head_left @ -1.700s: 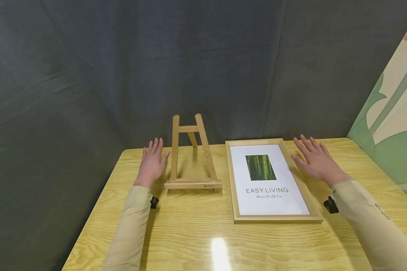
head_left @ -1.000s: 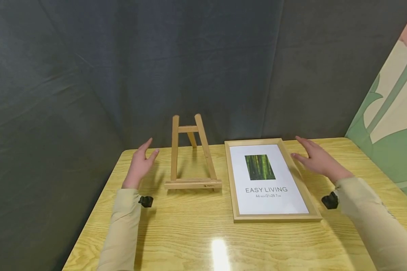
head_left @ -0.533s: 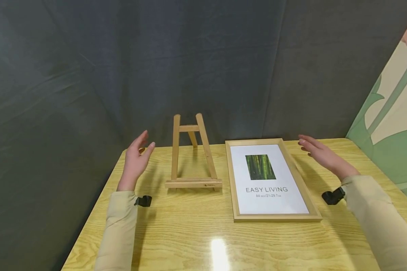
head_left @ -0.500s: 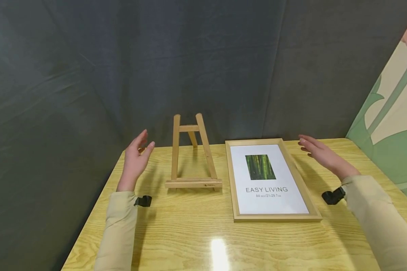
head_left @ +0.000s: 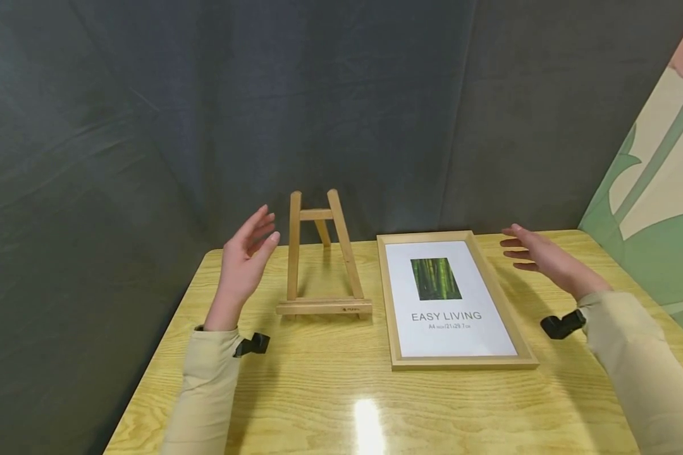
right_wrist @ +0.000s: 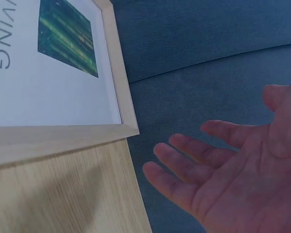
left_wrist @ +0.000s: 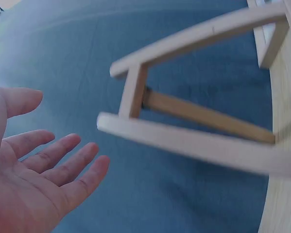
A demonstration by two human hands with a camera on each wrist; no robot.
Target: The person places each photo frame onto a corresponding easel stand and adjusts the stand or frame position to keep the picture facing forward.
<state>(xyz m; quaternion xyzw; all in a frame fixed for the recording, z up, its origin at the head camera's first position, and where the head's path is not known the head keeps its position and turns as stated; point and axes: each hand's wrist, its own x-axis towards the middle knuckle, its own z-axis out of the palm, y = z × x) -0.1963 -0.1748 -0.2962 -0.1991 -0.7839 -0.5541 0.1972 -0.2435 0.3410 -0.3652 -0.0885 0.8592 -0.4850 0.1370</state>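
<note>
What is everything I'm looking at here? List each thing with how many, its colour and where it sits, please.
easel: 1, light wood, standing on the table
frame: 1, light wood, lying face up, right of the easel
print: 1, white with green picture and dark lettering, inside the frame
table: 1, yellowish wood grain, beneath both
curtain: at least 1, dark grey, behind the table
mural: 1, green, cream and pink, far right
cameras: 2, black, at the wrists
sleeves: 2, beige, lower left and right
left grip: 1, bare, left of the easel, apart
right grip: 1, bare, right of the frame, apart

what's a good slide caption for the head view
Empty hands flank a tabletop easel and a picture frame lying flat on the table.
</note>
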